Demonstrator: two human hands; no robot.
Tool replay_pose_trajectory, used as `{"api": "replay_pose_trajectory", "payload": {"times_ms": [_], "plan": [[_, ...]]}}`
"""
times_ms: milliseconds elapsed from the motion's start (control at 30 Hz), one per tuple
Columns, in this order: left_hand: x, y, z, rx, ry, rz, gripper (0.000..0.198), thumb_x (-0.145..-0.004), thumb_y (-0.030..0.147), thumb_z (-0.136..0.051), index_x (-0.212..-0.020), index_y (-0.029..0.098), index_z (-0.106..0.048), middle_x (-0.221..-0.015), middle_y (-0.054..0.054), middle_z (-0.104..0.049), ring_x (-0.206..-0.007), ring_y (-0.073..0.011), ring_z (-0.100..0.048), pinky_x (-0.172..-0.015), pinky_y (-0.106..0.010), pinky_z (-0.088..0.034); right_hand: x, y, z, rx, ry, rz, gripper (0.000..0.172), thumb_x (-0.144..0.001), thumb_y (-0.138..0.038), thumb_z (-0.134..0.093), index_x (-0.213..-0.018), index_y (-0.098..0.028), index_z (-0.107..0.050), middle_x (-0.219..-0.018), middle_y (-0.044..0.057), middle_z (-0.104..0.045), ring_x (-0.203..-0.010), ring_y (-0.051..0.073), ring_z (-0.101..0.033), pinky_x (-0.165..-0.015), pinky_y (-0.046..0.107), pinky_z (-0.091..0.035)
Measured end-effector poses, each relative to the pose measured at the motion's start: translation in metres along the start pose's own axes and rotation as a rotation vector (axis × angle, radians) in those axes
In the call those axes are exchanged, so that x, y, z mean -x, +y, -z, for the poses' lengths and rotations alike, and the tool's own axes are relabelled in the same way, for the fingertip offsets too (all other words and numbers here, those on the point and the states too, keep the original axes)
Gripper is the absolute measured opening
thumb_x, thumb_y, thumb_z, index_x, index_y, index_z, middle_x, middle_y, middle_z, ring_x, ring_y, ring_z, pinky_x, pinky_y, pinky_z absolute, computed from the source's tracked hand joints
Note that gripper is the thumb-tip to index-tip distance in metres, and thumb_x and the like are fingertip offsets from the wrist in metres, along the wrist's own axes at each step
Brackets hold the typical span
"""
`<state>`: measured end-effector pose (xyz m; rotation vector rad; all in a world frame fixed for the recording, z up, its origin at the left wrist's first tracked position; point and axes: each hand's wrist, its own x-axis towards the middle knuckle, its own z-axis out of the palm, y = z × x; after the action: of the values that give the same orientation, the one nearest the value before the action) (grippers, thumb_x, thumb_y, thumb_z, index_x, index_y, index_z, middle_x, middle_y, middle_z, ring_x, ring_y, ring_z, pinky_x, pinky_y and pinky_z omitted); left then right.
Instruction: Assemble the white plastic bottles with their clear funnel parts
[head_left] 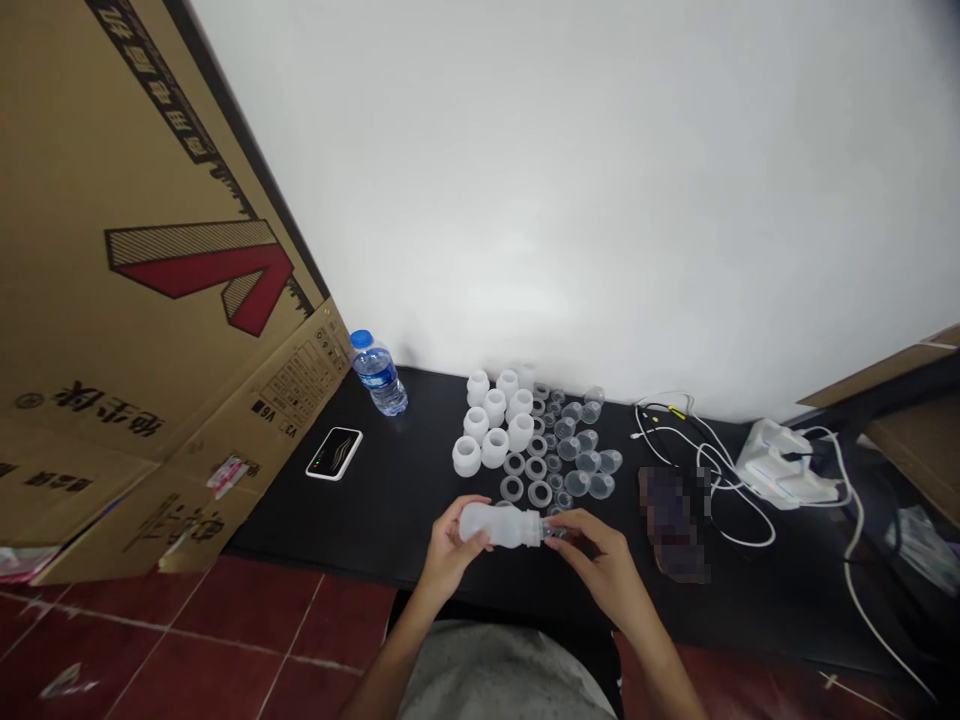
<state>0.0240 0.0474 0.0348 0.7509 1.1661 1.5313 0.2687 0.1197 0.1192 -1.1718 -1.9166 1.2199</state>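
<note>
Translucent bottle (pixel 501 527) is held sideways just above the near edge of the black mat (pixel 390 500). Left hand (pixel 448 548) is curled closed round its base end. Right hand (pixel 600 562) has fingers pinched on the neck end; whether a small clear piece sits under them I can't tell. Progress, judged: only this one bottle is in work, and no finished ones are visible. All other parts are loose in rows mid-mat: about nine white collars (pixel 494 447), five or so larger grey rings (pixel 539 493) plus smaller ones, and roughly ten clear domes (pixel 587 462). Further out there is one water bottle (pixel 379 373) at the far left corner, one phone (pixel 334 453), and a cardboard box (pixel 150 300) leaning on the left. White cables (pixel 705 455) and a white charger (pixel 780 465) are on the right.
</note>
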Motion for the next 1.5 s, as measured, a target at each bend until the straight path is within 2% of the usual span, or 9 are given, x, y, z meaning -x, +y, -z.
{"api": "replay_pose_trajectory", "payload": {"times_ms": [300, 700, 800, 967, 1133, 1300, 1500], "plan": [[-0.001, -0.004, 0.001, 0.067, -0.034, 0.042, 0.059, -0.077, 0.054, -0.094, -0.116, 0.013, -0.076, -0.079, -0.005, -0.078, -0.055, -0.0183, -0.072, -0.051, -0.028, -0.061, -0.001, -0.001, 0.005, 0.034, -0.022, 0.123, 0.022, -0.102, -0.046, -0.076, -0.108, -0.027, -0.086, -0.103, 0.007, -0.079, -0.079, 0.022, -0.071, -0.075, 0.032, -0.06], [0.0, -0.002, 0.0, 0.047, -0.011, 0.067, 0.061, -0.073, 0.056, -0.096, -0.112, 0.013, -0.077, -0.082, -0.005, -0.079, -0.056, -0.0189, -0.074, -0.053, -0.029, -0.063, -0.001, 0.002, 0.008, 0.042, -0.043, 0.137, 0.02, -0.103, -0.044, -0.074, -0.11, -0.029, -0.086, -0.107, 0.008, -0.08, -0.092, 0.025, -0.076, -0.082, 0.034, -0.062], [0.0, -0.001, 0.0, 0.034, -0.021, 0.073, 0.061, -0.075, 0.057, -0.095, -0.113, 0.013, -0.076, -0.083, -0.006, -0.079, -0.058, -0.0192, -0.073, -0.054, -0.03, -0.064, -0.001, 0.005, 0.007, 0.051, -0.042, 0.113, 0.022, -0.102, -0.046, -0.074, -0.112, -0.029, -0.085, -0.106, 0.008, -0.079, -0.089, 0.025, -0.075, -0.08, 0.034, -0.061], [0.001, 0.001, -0.001, 0.004, 0.001, 0.052, 0.059, -0.074, 0.051, -0.096, -0.117, 0.015, -0.076, -0.09, -0.005, -0.078, -0.068, -0.0199, -0.074, -0.061, -0.032, -0.067, 0.0, 0.004, 0.004, 0.084, -0.023, 0.065, 0.027, -0.102, -0.05, -0.074, -0.103, -0.025, -0.084, -0.089, 0.005, -0.075, -0.077, 0.022, -0.07, -0.074, 0.033, -0.056], [0.003, 0.004, -0.002, -0.002, -0.016, 0.019, 0.058, -0.076, 0.049, -0.095, -0.121, 0.017, -0.076, -0.097, -0.007, -0.077, -0.084, -0.0235, -0.075, -0.068, -0.033, -0.068, -0.001, 0.004, 0.004, 0.077, -0.033, 0.024, 0.031, -0.104, -0.051, -0.07, -0.096, -0.023, -0.079, -0.087, 0.004, -0.075, -0.079, 0.022, -0.069, -0.074, 0.031, -0.053], [0.003, 0.007, 0.0, -0.072, -0.048, -0.003, 0.061, -0.075, 0.05, -0.096, -0.122, 0.017, -0.076, -0.109, -0.012, -0.08, -0.091, -0.0257, -0.076, -0.074, -0.032, -0.066, -0.003, 0.007, 0.002, 0.042, -0.081, -0.012, 0.041, -0.108, -0.055, -0.062, -0.087, -0.022, -0.073, -0.08, 0.001, -0.071, -0.076, 0.019, -0.064, -0.07, 0.028, -0.049], [0.002, 0.01, 0.002, -0.051, -0.048, -0.021, 0.061, -0.076, 0.052, -0.095, -0.124, 0.018, -0.076, -0.108, -0.012, -0.081, -0.091, -0.0263, -0.077, -0.075, -0.032, -0.066, -0.001, 0.006, -0.004, 0.009, -0.103, -0.026, 0.044, -0.112, -0.054, -0.055, -0.084, -0.022, -0.067, -0.071, -0.001, -0.062, -0.067, 0.016, -0.057, -0.064, 0.027, -0.044]]}}
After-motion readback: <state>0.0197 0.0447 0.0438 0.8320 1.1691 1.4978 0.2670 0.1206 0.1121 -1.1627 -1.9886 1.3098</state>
